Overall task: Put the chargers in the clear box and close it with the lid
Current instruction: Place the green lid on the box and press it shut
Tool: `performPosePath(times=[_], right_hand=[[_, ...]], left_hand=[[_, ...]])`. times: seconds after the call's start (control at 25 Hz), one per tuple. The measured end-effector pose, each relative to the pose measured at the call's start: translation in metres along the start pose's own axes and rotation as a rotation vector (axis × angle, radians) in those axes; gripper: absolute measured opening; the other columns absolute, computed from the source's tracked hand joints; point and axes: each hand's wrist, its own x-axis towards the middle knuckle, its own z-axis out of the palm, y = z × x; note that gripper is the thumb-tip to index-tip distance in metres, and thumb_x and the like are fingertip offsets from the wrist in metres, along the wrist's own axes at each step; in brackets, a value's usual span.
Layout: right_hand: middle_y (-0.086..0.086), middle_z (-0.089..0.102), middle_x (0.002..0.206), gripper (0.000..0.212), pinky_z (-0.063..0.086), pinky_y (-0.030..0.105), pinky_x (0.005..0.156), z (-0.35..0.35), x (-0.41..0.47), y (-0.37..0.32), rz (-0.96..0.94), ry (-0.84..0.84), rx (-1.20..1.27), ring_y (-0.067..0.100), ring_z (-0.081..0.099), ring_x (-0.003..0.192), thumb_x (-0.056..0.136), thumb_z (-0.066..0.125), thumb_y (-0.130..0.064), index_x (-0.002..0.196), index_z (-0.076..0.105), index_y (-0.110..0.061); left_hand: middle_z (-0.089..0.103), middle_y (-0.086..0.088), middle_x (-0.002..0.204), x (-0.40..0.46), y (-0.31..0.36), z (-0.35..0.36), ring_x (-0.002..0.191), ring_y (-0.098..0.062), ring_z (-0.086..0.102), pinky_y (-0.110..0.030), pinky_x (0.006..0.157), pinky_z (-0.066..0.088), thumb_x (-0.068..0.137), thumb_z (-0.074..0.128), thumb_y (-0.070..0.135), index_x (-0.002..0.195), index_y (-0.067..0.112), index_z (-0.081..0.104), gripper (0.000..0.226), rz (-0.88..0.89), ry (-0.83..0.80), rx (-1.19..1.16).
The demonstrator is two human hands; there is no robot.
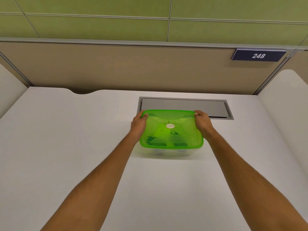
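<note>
A translucent green lid (171, 130) with a small oval label lies on top of the clear box (170, 151), whose front wall shows below the lid's near edge. Dark shapes of the chargers (160, 141) show through the lid, inside the box. My left hand (139, 126) grips the lid's far left corner, thumb on top. My right hand (202, 123) grips the far right corner the same way. Both forearms reach in from the bottom of the view.
The box stands on a white desk (75, 147). Just behind it a grey cable flap (183, 105) is set into the desk. A beige partition (133, 67) with a plate reading 248 (258, 55) closes off the back.
</note>
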Motion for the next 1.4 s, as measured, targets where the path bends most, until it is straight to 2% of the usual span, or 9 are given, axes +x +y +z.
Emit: performPosePath(times=[0.2,0.32,0.44,0.6,0.76,0.92,1.04,1.2,1.4], right_hand=[[0.017,0.065,0.119,0.036,0.045,0.034,0.085,0.002,0.0,-0.003,0.002,0.069,-0.083,0.033,0.06,0.101,0.095,0.035,-0.011,0.119,0.062,-0.009],[0.017,0.066,0.112,0.036,0.041,0.035,0.078,0.009,-0.004,-0.003,-0.063,0.172,-0.304,0.036,0.059,0.101,0.1,0.031,-0.026,0.113,0.06,-0.008],[0.02,0.066,0.105,0.044,0.039,0.036,0.073,0.011,-0.002,-0.005,-0.082,0.199,-0.389,0.038,0.06,0.097,0.102,0.029,-0.036,0.104,0.058,-0.004],[0.023,0.066,0.11,0.05,0.045,0.04,0.086,0.011,0.003,-0.003,-0.021,0.133,-0.355,0.038,0.06,0.102,0.102,0.028,-0.037,0.106,0.062,-0.001],[0.024,0.065,0.113,0.055,0.046,0.04,0.089,0.011,0.002,-0.004,0.004,0.092,-0.352,0.039,0.06,0.104,0.102,0.025,-0.039,0.108,0.062,0.001],[0.024,0.066,0.111,0.055,0.046,0.041,0.088,0.011,0.0,-0.005,-0.011,0.112,-0.365,0.039,0.061,0.102,0.102,0.025,-0.04,0.107,0.063,0.0],[0.023,0.067,0.108,0.053,0.046,0.039,0.085,0.012,0.0,-0.006,-0.033,0.142,-0.384,0.039,0.061,0.1,0.102,0.026,-0.039,0.104,0.064,-0.002],[0.023,0.068,0.106,0.054,0.046,0.038,0.082,0.012,0.0,-0.005,-0.061,0.154,-0.418,0.038,0.062,0.097,0.102,0.026,-0.038,0.101,0.065,-0.001],[0.026,0.068,0.102,0.056,0.045,0.037,0.079,0.013,0.0,-0.006,-0.095,0.196,-0.458,0.039,0.062,0.095,0.103,0.026,-0.035,0.098,0.065,0.004]], left_hand=[[0.064,-0.009,0.113,0.004,0.011,0.0,0.104,-0.029,0.059,-0.04,0.092,0.049,0.09,0.049,0.02,0.108,0.023,0.061,0.021,-0.029,0.037,0.01],[0.059,-0.007,0.104,0.007,0.015,0.004,0.093,-0.026,0.053,-0.033,0.074,0.043,0.093,0.047,0.027,0.098,0.019,0.055,0.012,-0.033,0.058,0.096],[0.054,-0.005,0.089,0.01,0.016,0.008,0.082,-0.022,0.048,-0.028,0.056,0.032,0.096,0.046,0.034,0.088,0.016,0.049,0.021,-0.006,0.09,0.165],[0.057,-0.004,0.092,0.017,0.013,0.01,0.084,-0.022,0.05,-0.028,0.067,0.035,0.094,0.051,0.031,0.093,0.014,0.057,0.019,0.038,0.125,0.162],[0.061,-0.007,0.099,0.021,0.011,0.01,0.091,-0.026,0.055,-0.029,0.079,0.042,0.092,0.054,0.034,0.107,0.009,0.066,0.031,-0.025,0.117,0.079],[0.064,-0.019,0.111,0.026,0.014,0.008,0.104,-0.036,0.06,-0.046,0.095,0.049,0.09,0.055,0.039,0.112,0.002,0.06,0.044,-0.2,0.093,0.022],[0.064,-0.021,0.108,0.027,0.017,0.006,0.103,-0.038,0.062,-0.05,0.093,0.051,0.089,0.058,0.036,0.114,-0.001,0.059,0.045,-0.232,0.085,0.006],[0.061,-0.016,0.1,0.026,0.021,0.007,0.094,-0.032,0.06,-0.042,0.088,0.051,0.089,0.058,0.035,0.115,-0.002,0.058,0.045,-0.219,0.098,0.042],[0.065,-0.018,0.106,0.025,0.019,0.013,0.099,-0.034,0.059,-0.034,0.08,0.046,0.09,0.056,0.036,0.1,0.001,0.064,0.037,-0.162,0.194,0.139]])
